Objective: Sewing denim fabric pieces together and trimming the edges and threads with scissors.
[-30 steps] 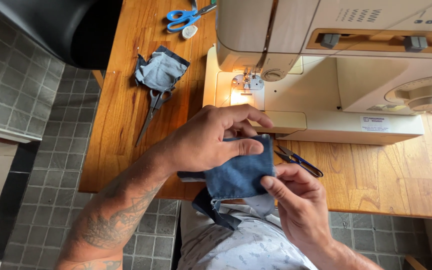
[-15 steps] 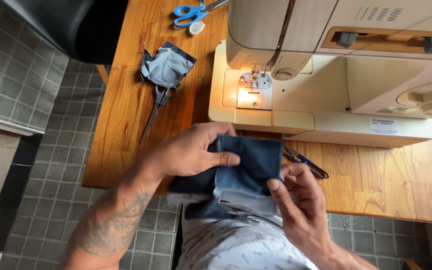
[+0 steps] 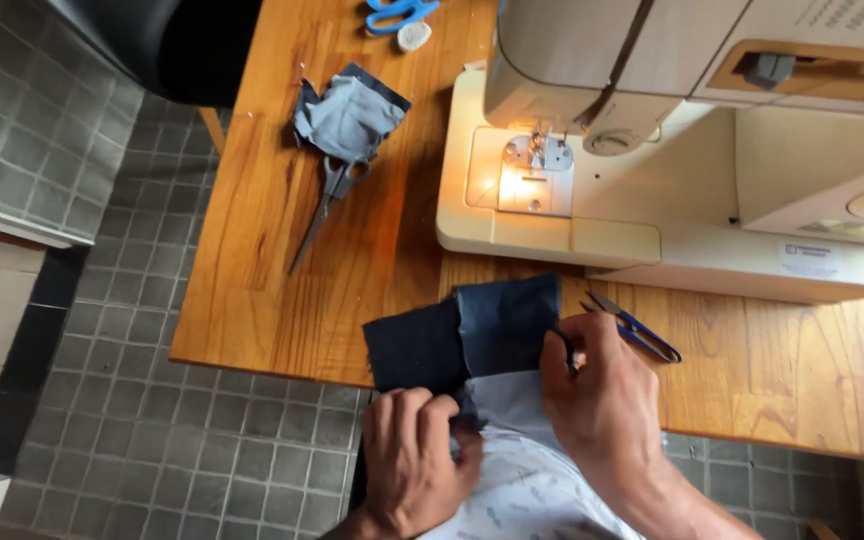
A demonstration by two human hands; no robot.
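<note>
A piece of dark blue denim [image 3: 467, 335] lies unfolded across the front edge of the wooden table [image 3: 272, 260], part dark navy and part lighter blue. My left hand [image 3: 412, 455] grips its lower edge near my lap, fingers curled. My right hand [image 3: 602, 385] pinches the denim's right edge. Just right of that hand lies a small blue thread snip [image 3: 637, 328].
A cream sewing machine [image 3: 692, 150] with its needle light on fills the right half of the table. Grey-handled scissors [image 3: 324, 205] lie under a folded grey cloth scrap [image 3: 347, 115] at left. Blue-handled scissors [image 3: 397, 14] and a small white item [image 3: 413, 37] sit at the far edge.
The denim, held folded in the air before, has been opened out and lowered onto the table edge. My left hand moved from on top of it down to its lower edge.
</note>
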